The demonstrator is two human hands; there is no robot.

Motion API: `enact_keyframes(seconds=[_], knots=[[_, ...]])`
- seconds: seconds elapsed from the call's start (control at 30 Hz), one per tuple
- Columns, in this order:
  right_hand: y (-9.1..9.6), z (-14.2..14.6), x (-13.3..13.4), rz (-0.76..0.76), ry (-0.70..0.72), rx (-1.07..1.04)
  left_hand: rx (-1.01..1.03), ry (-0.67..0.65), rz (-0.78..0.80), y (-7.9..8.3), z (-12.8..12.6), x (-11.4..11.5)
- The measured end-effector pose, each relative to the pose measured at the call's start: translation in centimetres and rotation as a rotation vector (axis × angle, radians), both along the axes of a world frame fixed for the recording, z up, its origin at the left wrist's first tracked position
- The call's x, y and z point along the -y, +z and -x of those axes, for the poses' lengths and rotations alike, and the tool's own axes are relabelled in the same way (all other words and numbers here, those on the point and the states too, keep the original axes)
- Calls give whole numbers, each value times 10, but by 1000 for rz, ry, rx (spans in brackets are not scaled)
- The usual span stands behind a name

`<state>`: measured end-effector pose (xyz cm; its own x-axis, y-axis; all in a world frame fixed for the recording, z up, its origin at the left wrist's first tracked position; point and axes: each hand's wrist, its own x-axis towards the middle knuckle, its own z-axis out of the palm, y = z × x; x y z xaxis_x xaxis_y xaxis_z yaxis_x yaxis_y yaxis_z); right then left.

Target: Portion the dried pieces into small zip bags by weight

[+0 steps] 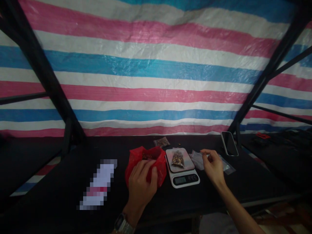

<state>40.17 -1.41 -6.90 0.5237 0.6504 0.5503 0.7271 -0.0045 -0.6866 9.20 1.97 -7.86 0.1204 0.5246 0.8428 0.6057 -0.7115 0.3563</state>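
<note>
A red plastic bag (160, 159) stands with its mouth turned up and small dark pieces inside. Over its near rim reaches my left hand (140, 183), fingers stretched toward the contents and thumb apart. Right of the bag, a white digital scale (186, 184) carries a clear bag of small brass-coloured pieces (177, 159). My right hand (214, 167) is beside the scale, over flat clear plastic bags (198, 159). Its thumb and forefinger are pinched together; whatever lies between them is too small to make out.
Another small filled clear bag (162, 142) lies behind the red bag. A phone (229, 143) leans near the right frame post. At left on the black table (73, 172) is a pixelated pale item (99, 185). Striped sheeting (156, 68) hangs behind.
</note>
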Motion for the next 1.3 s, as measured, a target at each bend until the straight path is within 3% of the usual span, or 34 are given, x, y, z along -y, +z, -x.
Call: enact_keyframes(seconds=[0.23,0.4,0.57,0.7,0.83,1.0,1.07,1.13,1.2,1.3], knots=[[6,2,-73,241,169,66,-21,-36,-71,3,32,2],[5,-5,-116,417,212,85,-68,171,-145,-1,56,-2],[7,-6,-137,500,242,133,-47,348,-127,1,66,-8],[14,-3,-140,530,232,165,-20,356,-108,2,68,-12],[35,14,-139,489,267,175,21,340,-78,1,67,-13],[74,86,-123,354,543,171,109,302,175,-4,57,-17],[83,120,-109,281,763,137,167,284,316,-7,52,-20],[88,144,-96,273,855,205,246,249,417,-11,49,-24],[91,152,-88,303,898,291,322,210,445,-14,48,-26],[95,132,-84,340,893,225,367,172,420,-16,50,-28]])
